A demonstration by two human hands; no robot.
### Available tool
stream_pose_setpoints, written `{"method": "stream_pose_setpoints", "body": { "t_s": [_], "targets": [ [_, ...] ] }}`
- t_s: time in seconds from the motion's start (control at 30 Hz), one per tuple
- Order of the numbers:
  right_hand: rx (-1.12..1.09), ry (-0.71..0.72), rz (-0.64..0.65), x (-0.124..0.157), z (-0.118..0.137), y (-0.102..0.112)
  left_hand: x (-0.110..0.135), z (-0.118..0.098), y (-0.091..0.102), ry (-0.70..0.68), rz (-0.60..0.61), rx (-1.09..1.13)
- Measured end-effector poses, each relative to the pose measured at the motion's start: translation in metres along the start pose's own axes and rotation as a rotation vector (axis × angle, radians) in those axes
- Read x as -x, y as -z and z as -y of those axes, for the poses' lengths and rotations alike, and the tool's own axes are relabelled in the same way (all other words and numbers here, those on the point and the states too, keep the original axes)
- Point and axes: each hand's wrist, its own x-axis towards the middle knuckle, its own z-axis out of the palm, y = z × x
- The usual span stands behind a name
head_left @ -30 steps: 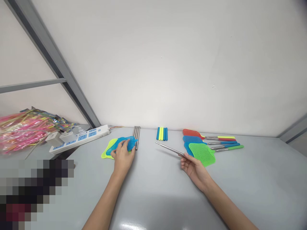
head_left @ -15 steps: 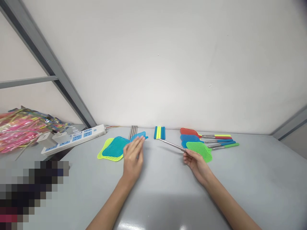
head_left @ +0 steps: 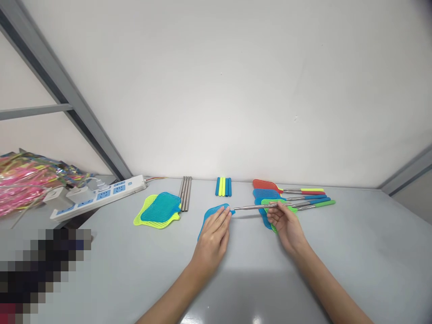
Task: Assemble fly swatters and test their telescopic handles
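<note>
My left hand (head_left: 213, 231) is closed on a blue fly swatter head (head_left: 216, 209), its fingers over the mesh near the neck. In my right hand (head_left: 285, 225) is a thin metal rod (head_left: 251, 207), pinched at its right part. The rod's left tip meets or nearly meets the swatter head's neck; whether it is inside I cannot tell. To the left, a teal swatter head (head_left: 160, 207) lies over a yellow-green swatter head (head_left: 140, 219). Several metal rods (head_left: 186, 193) lie beside them. Blue and yellow handle sleeves (head_left: 223, 186) are lined up at the back middle.
Whole fly swatters with red (head_left: 265, 184), blue (head_left: 265, 194) and green heads lie at the right, partly behind my right hand. A white power strip (head_left: 108, 195) with plugs stands at the left, near shiny plastic-wrapped items (head_left: 30, 184). A wall rises behind the table.
My left hand has brought the blue swatter head to the right, away from the other heads. My right hand has shifted slightly right and up, and the rod is now nearly level, its tip at the neck.
</note>
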Motion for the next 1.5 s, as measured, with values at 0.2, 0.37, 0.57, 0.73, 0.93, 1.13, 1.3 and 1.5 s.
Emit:
{"method": "stream_pose_setpoints", "body": {
  "t_s": [0.2,0.37,0.57,0.73,0.93,1.13,1.3,1.5],
  "targets": [
    [-0.016,0.081,-0.009,-0.0014,0.0066,0.0035,0.0003,0.0004,-0.0009,0.032,0.002,0.007],
    [0.014,0.075,-0.004,0.0000,0.0061,0.0004,0.0007,0.0006,-0.0020,0.035,0.004,0.016],
    [0.048,0.068,0.034,0.0026,0.0021,-0.0035,0.0001,0.0004,-0.0015,0.058,0.017,0.038],
    [0.092,0.098,0.033,0.0033,0.0025,-0.0039,-0.0004,-0.0002,0.0004,0.065,0.041,0.060],
    [0.134,0.132,0.013,0.0020,0.0020,-0.0013,-0.0007,-0.0007,0.0028,0.043,0.096,0.057],
    [0.213,0.175,-0.004,0.0006,0.0017,0.0022,-0.0007,0.0001,0.0030,0.015,0.112,0.053],
    [0.268,0.212,-0.019,-0.0001,0.0014,0.0031,-0.0002,0.0023,0.0010,0.007,0.140,0.057],
    [0.299,0.226,-0.021,-0.0008,-0.0002,0.0013,-0.0011,0.0027,0.0023,0.012,0.167,0.067]
  ]
}}
